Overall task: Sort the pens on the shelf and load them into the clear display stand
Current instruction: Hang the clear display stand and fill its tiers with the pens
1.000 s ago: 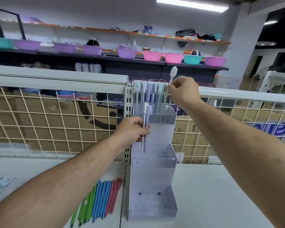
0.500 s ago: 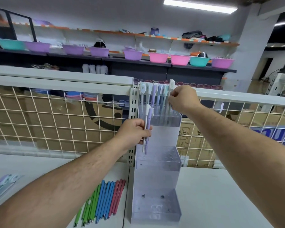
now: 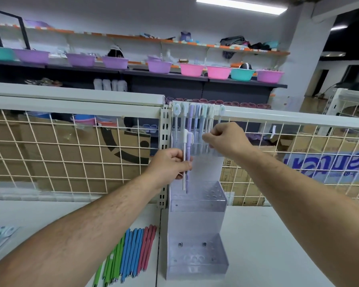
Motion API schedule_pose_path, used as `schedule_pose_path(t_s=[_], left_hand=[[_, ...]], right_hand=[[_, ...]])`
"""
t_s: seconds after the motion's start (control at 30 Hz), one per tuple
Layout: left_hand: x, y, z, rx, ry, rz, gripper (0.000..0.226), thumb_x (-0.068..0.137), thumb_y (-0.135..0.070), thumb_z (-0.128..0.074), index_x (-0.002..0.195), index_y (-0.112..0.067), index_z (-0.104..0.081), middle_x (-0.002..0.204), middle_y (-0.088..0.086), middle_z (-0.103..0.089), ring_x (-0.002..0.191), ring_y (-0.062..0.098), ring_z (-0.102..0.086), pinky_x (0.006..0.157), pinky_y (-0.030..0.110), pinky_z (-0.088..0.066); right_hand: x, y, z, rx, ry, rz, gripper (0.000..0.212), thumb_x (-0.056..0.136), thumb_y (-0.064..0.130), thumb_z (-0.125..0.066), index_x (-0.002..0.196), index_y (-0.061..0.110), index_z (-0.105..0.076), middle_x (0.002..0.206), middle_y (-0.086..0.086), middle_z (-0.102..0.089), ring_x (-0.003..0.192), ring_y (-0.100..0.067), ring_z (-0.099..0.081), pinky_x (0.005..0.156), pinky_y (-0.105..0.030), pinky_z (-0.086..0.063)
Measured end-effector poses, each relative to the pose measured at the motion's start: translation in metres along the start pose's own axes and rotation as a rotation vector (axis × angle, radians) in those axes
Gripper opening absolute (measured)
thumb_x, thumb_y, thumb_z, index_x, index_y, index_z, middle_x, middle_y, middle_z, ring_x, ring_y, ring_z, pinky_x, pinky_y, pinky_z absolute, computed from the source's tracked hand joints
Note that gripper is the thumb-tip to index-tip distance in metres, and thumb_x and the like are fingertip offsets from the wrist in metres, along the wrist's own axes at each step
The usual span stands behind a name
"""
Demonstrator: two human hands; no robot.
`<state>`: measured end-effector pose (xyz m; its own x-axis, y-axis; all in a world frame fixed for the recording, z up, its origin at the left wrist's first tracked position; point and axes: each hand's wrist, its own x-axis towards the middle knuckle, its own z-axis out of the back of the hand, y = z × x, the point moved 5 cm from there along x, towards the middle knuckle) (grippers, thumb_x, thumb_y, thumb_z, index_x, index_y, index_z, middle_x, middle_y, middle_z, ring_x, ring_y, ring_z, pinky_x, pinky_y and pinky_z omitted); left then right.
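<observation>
Lilac and white pens (image 3: 186,146) upright, caps up, left hand (image 3: 169,165)

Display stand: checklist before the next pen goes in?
1. Left hand has a grip on its two pens: ok.
2. Right hand free to take one: not ok, its fingers are curled on the white-capped pen at the top tier.
3. That pen seated in a hole: cannot tell, the hand hides it.
4. Middle tier has empty holes: ok.
5. Display stand upright on the shelf: ok.
</observation>
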<state>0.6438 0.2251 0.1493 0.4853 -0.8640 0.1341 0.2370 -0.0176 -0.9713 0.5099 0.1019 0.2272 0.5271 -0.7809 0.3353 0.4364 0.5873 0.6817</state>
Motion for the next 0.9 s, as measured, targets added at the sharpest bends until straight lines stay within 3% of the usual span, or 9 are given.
schedule_pose_path(t_s=[0.1, 0.2, 0.4, 0.57, 0.73, 0.9], left_hand=[[0.002, -0.002, -0.008, 0.003, 0.010, -0.022, 0.006, 0.086, -0.008, -0.075, 0.090, -0.009, -0.071, 0.082, 0.012, -0.075, 0.067, 0.012, -0.067, 0.056, 0.021, -0.053], [0.004, -0.004, -0.016, 0.004, 0.037, -0.050, 0.009, 0.085, -0.007, -0.076, 0.082, -0.012, -0.070, 0.082, 0.020, -0.072, 0.061, 0.009, -0.064, 0.054, 0.020, -0.051], [0.008, -0.007, -0.025, 0.002, 0.055, -0.070, 0.017, 0.086, -0.011, -0.076, 0.072, -0.022, -0.074, 0.074, 0.009, -0.072, 0.062, 0.009, -0.064, 0.057, 0.021, -0.053], [0.011, -0.005, -0.023, -0.034, 0.038, -0.034, 0.012, 0.090, -0.006, -0.071, 0.087, -0.017, -0.076, 0.082, -0.006, -0.076, 0.067, 0.011, -0.064, 0.058, 0.023, -0.053], [0.012, -0.001, -0.017, -0.004, 0.044, -0.007, 0.010, 0.087, -0.003, -0.069, 0.088, -0.011, -0.075, 0.086, -0.017, -0.075, 0.064, 0.007, -0.062, 0.061, 0.026, -0.057], [0.010, -0.002, -0.012, 0.033, 0.043, -0.034, 0.012, 0.088, -0.005, -0.071, 0.087, -0.015, -0.076, 0.087, -0.016, -0.075, 0.063, 0.003, -0.065, 0.061, 0.022, -0.056]], right_hand=[[-0.025, 0.001, -0.013, 0.158, 0.209, 0.016, 0.023, 0.089, 0.026, -0.076, 0.078, 0.008, -0.069, 0.053, 0.009, -0.059, 0.040, -0.002, -0.045, 0.039, -0.015, -0.036], [-0.036, -0.002, -0.019, 0.163, 0.248, 0.019, 0.019, 0.087, 0.022, -0.079, 0.077, 0.008, -0.072, 0.046, 0.012, -0.053, 0.040, -0.002, -0.041, 0.039, -0.016, -0.035], [-0.035, -0.006, -0.010, 0.129, 0.135, 0.004, 0.018, 0.088, 0.018, -0.076, 0.075, 0.008, -0.070, 0.056, 0.006, -0.059, 0.050, -0.008, -0.052, 0.046, -0.020, -0.040], [-0.015, -0.001, 0.026, 0.237, -0.048, -0.052, 0.011, 0.094, 0.018, -0.070, 0.087, 0.010, -0.068, 0.079, -0.003, -0.074, 0.059, -0.009, -0.070, 0.048, -0.018, -0.049], [0.011, 0.013, 0.057, 0.197, -0.282, -0.008, 0.015, 0.093, 0.023, -0.072, 0.081, 0.015, -0.067, 0.070, 0.001, -0.071, 0.052, -0.006, -0.068, 0.046, -0.020, -0.051], [0.023, 0.016, 0.052, 0.109, -0.313, -0.006, 0.015, 0.094, 0.029, -0.071, 0.082, 0.021, -0.067, 0.074, 0.001, -0.071, 0.060, -0.012, -0.071, 0.047, -0.023, -0.053]])
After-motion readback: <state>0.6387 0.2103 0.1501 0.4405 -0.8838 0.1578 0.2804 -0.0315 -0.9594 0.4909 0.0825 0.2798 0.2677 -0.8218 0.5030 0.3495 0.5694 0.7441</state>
